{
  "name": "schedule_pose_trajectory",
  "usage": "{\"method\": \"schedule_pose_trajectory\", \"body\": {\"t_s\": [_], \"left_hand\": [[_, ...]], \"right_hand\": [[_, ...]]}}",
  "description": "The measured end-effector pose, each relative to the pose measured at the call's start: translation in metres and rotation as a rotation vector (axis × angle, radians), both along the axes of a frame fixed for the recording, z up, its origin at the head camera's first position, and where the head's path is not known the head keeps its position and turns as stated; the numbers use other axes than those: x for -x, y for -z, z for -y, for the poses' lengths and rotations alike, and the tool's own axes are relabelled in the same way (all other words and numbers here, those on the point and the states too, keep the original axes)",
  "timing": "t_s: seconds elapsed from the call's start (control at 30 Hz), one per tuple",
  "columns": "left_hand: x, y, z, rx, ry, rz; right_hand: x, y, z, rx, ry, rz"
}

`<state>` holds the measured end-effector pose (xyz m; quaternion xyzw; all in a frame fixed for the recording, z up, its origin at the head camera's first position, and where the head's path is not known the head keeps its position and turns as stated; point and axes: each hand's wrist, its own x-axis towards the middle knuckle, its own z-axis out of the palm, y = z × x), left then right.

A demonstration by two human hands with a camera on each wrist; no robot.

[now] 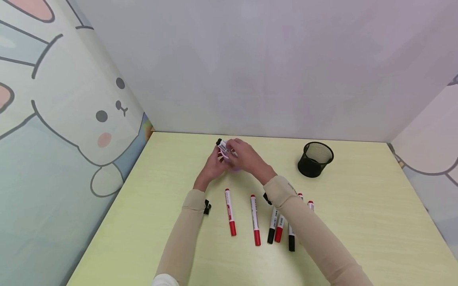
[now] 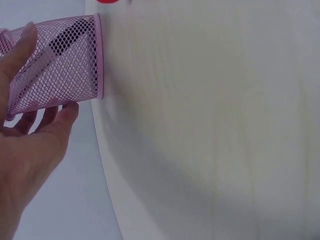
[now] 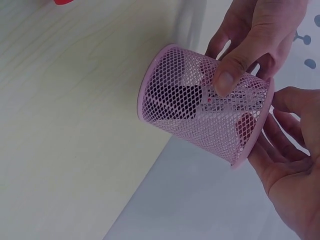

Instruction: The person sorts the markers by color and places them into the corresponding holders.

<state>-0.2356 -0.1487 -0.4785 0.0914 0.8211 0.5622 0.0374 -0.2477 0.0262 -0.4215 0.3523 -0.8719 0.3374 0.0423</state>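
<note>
The left hand (image 1: 214,166) is grasping a pink mesh cup (image 3: 195,129) toward the bench's (image 1: 358,222) eleven o'clock. The right hand (image 1: 247,157) is meeting its rim beside a black-ended marker (image 1: 222,145); one cannot tell whether it is gripping that. Capped markers (image 1: 255,216) are lying around five o'clock from the cup, a black mesh cup (image 1: 309,167) standing at three.
</note>
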Motion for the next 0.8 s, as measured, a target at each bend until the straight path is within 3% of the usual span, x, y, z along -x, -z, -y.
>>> {"method": "schedule_pose_trajectory", "body": {"t_s": [0.27,0.53,0.8], "left_hand": [[0.0,0.0,0.001,-0.032,0.021,-0.02],[-0.001,0.002,0.002,-0.034,-0.002,0.009],[-0.001,0.001,0.001,-0.035,0.013,-0.021]], "right_hand": [[-0.001,0.001,-0.004,0.039,-0.012,-0.006],[-0.004,0.001,-0.013,0.106,-0.018,0.002],[-0.01,-0.001,-0.028,0.186,-0.011,-0.046]]}}
